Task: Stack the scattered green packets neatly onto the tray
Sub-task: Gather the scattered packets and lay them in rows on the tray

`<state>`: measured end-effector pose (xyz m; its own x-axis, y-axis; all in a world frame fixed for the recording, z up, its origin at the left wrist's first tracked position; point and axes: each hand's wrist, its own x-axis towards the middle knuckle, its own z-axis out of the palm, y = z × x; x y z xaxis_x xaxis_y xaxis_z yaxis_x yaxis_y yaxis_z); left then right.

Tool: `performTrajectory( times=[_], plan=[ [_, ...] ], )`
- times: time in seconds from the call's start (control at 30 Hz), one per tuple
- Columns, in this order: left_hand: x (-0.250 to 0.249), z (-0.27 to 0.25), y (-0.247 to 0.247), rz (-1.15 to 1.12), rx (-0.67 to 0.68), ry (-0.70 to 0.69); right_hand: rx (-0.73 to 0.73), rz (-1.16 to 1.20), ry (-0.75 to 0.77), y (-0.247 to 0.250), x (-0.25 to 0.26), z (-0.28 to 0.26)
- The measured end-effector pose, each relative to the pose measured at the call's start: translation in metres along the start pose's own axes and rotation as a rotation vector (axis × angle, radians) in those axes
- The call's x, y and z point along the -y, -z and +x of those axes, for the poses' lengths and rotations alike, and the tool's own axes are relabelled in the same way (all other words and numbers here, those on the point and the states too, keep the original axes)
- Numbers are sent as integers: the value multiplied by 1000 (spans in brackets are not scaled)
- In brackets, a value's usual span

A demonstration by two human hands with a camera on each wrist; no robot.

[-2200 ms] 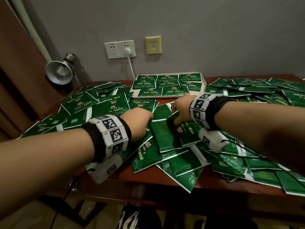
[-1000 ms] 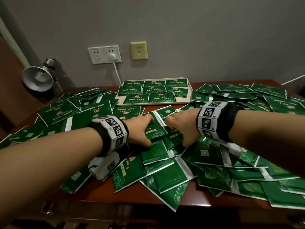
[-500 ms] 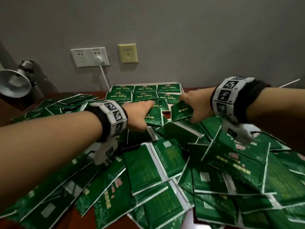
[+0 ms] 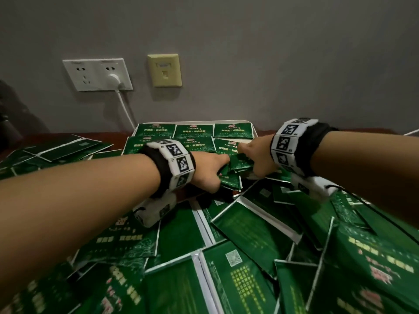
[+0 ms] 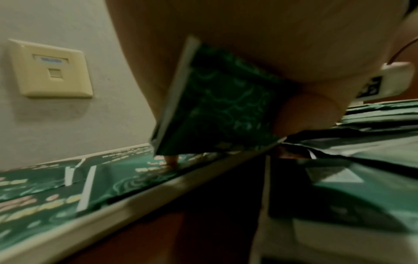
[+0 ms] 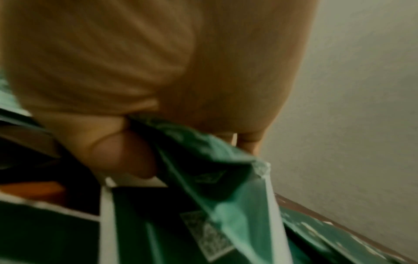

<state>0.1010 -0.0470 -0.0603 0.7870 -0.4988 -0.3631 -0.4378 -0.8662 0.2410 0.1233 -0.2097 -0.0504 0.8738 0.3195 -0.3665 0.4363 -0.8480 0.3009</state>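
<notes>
**Both hands holding packets at the tray's near edge**

At the near rim of the tray, the fingers (image 5: 309, 110) of the left hand (image 4: 207, 171) are pinching a green packet (image 5: 217, 107), thumb pressing its printed face. That packet is standing tilted, its white sealed edge running steeply up and down, its lower corner hanging just above the packets already lying in the tray (image 5: 126, 200). One fingertip is reaching past it and touching a packet inside the tray.

Just beside it, the fingers (image 6: 120, 153) of the right hand (image 4: 258, 155) are gripping a second packet (image 6: 226, 178), thumb curling over its crumpled top corner. This one is sloping downward away from the palm, its long axis pointing down toward the pile, the side with the square code facing the wrist camera.

From the head camera, the two hands are working close together, the held packets bunching between them over the tray's near right portion. The tray (image 4: 255, 130) is sitting at the back of the tabletop against the grey wall, holding rows of flat packets (image 4: 195, 131) with their long sides running left to right.

Around the hands, loose packets (image 4: 249, 225) are overlapping in a scattered heap at many angles, covering the tabletop (image 4: 45, 134) to the near edge and both sides. A white socket (image 4: 97, 74) with a plug and a cream wall plate (image 4: 164, 70) are sitting on the wall above.
</notes>
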Motion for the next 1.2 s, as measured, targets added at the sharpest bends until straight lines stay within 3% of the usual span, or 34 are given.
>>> performTrajectory(
  times=[0.37,0.5,0.7,0.9,1.03,1.2],
  plan=[
    [12,-10,-9,31,-5,-5,-12,-80,-38,0,-14,9],
    [14,-15,-8,-27,-25,-13,-165,131,-83,5,-11,7],
    [22,-29,-6,-52,-138,-16,-339,688,-32,13,13,10],
    [51,-44,3,89,-240,125,-175,375,-29,-2,26,17],
    [77,-50,15,127,-260,244,-53,111,-162,4,20,17],
    [106,-59,17,200,-263,273,-38,-22,-186,9,26,18]
  ],
)
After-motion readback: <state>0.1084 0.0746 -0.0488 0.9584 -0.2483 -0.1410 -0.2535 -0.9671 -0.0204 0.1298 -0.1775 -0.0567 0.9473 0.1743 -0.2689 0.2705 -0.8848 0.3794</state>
